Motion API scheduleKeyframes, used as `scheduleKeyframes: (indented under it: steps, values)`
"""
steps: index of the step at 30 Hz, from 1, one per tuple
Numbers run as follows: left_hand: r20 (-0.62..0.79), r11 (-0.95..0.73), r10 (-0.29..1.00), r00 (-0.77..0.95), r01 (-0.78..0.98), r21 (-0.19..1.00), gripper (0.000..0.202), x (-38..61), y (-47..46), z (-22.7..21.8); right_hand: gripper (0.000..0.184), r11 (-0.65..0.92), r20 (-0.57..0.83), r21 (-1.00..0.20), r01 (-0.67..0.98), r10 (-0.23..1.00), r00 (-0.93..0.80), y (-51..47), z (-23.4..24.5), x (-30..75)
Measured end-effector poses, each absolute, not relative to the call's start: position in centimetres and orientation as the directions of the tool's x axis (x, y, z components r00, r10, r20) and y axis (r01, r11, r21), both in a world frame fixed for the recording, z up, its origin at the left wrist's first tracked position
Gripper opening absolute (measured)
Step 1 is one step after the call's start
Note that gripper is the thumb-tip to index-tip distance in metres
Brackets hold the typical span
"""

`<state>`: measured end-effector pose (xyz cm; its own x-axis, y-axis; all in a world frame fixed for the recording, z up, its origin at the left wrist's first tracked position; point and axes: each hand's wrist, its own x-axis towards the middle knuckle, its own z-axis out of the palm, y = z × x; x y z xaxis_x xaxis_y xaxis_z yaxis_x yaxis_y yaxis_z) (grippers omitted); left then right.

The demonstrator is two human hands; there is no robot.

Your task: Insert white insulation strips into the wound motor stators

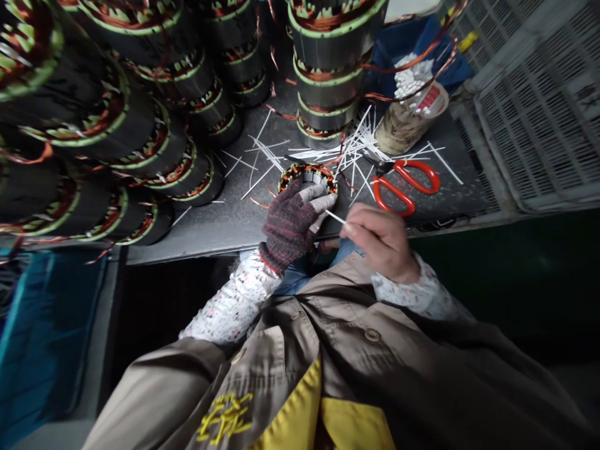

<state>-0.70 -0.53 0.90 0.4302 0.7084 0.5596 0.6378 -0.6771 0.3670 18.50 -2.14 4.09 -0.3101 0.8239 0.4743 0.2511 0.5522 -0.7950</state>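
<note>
A motor stator (308, 177) with copper windings lies on the dark tabletop in front of me. My left hand (291, 219), in a dark knit glove with pale fingertips, grips its near side, the fingers reaching over the ring. Just right of it, my bare right hand (382, 240) pinches a thin white stick-like strip (335, 217) between thumb and fingers. The strip's far end points at the left fingertips; whether it touches the stator I cannot tell. Red-handled scissors (407, 181) lie beyond my right hand. Loose white strips (354, 147) are scattered behind the stator.
Stacked stators (135, 144) crowd the left, and another stack (328, 81) stands behind the work. At the back right are a tape-wrapped container (410, 125) of white pieces, a blue bin (450, 56) and a grey plastic crate (544, 106). The table's front edge (197, 251) is near me.
</note>
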Motion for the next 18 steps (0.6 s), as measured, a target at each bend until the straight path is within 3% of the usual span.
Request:
scheduleKeyframes:
  steps: [4,8,12,15,18]
  values:
    - [0.563,-0.623,0.757,0.332,0.627,0.467,0.034,-0.8,-0.8,1.2,0.041,0.369,0.349,-0.929,-0.011,0.866,-0.359,-2.1,3.8,19.8]
    - [0.554,-0.647,0.732,0.395,0.657,0.387,0.014,-1.5,-0.6,0.9,0.044,0.1,0.171,-0.977,-0.19,0.898,-0.405,-2.6,3.5,20.2]
    - [0.573,-0.662,0.706,0.417,0.677,0.323,0.012,-0.8,-0.8,-0.1,0.043,0.158,0.242,-0.941,-0.298,0.931,-0.272,-2.0,5.0,19.4]
    - [0.59,-0.657,0.695,0.41,0.696,0.29,0.015,0.9,-1.4,-0.8,0.041,0.309,0.336,-0.931,-0.193,0.932,-0.132,0.7,5.4,18.3]
    - [0.635,-0.672,0.652,0.415,0.704,0.231,0.016,2.2,-1.9,-0.2,0.035,0.459,0.458,-0.879,0.129,0.888,-0.038,4.1,4.8,18.2]
